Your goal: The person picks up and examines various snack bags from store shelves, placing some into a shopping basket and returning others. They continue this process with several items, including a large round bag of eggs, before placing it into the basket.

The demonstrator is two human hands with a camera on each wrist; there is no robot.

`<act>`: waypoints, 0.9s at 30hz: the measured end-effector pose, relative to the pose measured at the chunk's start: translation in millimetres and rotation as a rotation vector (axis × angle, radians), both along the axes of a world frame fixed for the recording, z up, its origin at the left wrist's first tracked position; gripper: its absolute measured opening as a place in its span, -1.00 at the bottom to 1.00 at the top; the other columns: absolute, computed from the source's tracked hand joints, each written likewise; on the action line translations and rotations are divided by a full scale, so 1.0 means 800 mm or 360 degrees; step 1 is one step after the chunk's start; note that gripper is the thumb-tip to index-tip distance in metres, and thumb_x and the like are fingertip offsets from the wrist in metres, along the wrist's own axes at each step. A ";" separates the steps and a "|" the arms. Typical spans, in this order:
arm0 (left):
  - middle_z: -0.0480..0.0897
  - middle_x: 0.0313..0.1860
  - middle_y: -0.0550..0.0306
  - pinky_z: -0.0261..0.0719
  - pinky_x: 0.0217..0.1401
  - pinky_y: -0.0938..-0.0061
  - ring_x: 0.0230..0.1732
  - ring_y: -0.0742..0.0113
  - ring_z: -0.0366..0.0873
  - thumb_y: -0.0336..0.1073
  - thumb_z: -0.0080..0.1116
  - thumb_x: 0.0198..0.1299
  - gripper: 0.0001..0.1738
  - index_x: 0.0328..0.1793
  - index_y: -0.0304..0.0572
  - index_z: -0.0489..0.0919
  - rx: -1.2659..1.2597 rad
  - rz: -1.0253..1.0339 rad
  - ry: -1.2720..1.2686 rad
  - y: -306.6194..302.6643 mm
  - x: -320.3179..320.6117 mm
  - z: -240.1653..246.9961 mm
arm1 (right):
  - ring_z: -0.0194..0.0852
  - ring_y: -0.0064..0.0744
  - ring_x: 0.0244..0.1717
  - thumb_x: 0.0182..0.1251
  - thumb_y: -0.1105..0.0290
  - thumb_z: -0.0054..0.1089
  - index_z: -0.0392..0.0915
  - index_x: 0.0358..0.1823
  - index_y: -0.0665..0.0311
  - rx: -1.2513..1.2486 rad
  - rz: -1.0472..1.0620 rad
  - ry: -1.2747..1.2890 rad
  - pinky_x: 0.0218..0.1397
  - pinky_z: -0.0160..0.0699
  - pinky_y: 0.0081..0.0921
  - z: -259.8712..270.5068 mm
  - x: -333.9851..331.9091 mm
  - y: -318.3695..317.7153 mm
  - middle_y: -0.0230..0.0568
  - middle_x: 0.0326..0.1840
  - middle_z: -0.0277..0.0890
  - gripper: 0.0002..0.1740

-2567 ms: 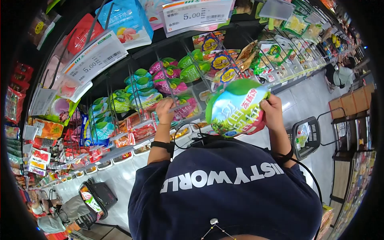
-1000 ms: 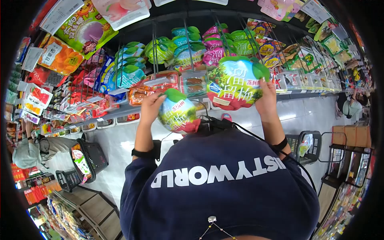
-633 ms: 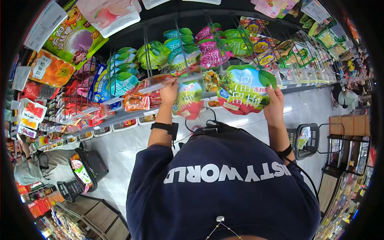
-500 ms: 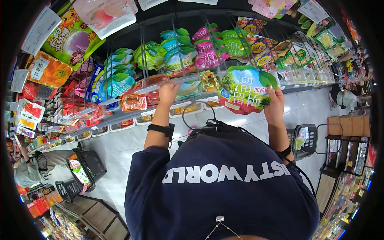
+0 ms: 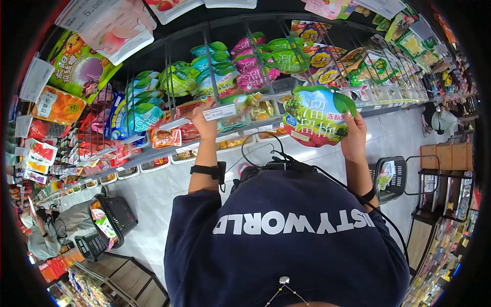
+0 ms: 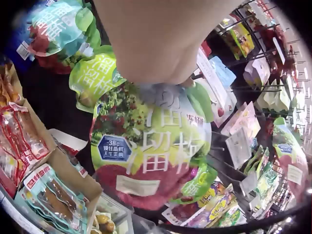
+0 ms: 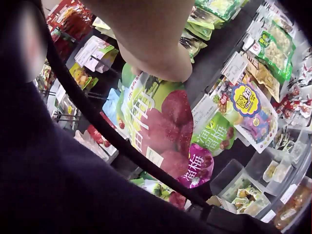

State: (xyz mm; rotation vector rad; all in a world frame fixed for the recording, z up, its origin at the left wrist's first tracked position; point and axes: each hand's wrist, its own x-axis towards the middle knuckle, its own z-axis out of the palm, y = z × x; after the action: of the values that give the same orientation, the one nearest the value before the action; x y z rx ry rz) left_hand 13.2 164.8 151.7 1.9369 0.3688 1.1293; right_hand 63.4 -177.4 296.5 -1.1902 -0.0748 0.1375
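Shop shelves [image 5: 169, 134] with wire dividers carry many colourful packets, and pale tiles [image 5: 153, 189] cover the floor in front. The person wears a dark shirt [image 5: 291, 235] with white letters. The right grip [image 5: 354, 138] is closed on the side of a large leaf-topped bag [image 5: 313, 120], with the thumb on its front; this bag is upright, in front of the shelf. The left grip [image 5: 204, 123] is at the shelf edge, just beside a white price tag [image 5: 220, 112]. Its fingers are partly hidden, so I cannot tell how narrow it is. In the left wrist view, a red-and-green bag [image 6: 146, 146] lies directly below this grip, but whether it is held I cannot tell. Near the right arm, a black basket [image 5: 391, 179] contains a packet.
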 end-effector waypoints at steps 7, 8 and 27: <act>0.53 -0.49 0.17 0.30 -0.20 0.47 -0.32 0.29 0.39 -0.52 0.26 -0.26 -0.74 -0.35 -0.17 0.51 -0.0334 -0.0193 0.0050 0.019 0.020 -0.023 | 0.36 -0.60 -0.22 0.21 0.44 -0.04 0.41 -0.10 0.41 -0.0061 -0.0019 -0.0026 -0.11 0.29 -0.65 0.004 0.000 -0.021 -0.29 -0.18 0.45 -0.74; 0.51 -0.48 0.18 0.30 -0.20 0.49 -0.31 0.31 0.39 -0.54 0.25 -0.25 -0.76 -0.40 -0.21 0.46 -0.0399 -0.0228 0.0098 0.019 0.020 -0.026 | 0.36 -0.61 -0.22 0.21 0.43 -0.05 0.41 -0.10 0.41 -0.0087 -0.0011 -0.0025 -0.12 0.29 -0.65 0.003 0.001 -0.023 -0.29 -0.18 0.45 -0.74; 0.48 -0.48 0.16 0.26 -0.04 0.33 -0.40 0.26 0.44 -0.35 0.30 -0.24 -0.77 -0.47 -0.17 0.44 0.0942 0.0130 0.0218 0.016 0.025 -0.004 | 0.38 -0.64 -0.31 0.18 0.46 -0.01 0.44 -0.19 0.38 -0.0077 -0.0036 0.0019 -0.21 0.34 -0.67 0.003 0.018 -0.024 -0.33 -0.28 0.47 -0.80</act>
State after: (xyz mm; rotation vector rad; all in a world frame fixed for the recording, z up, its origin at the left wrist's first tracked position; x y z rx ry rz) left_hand 33.4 177.6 148.1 2.5429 0.1969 1.2584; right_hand 77.6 -196.9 298.7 -1.2382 -0.0478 0.1274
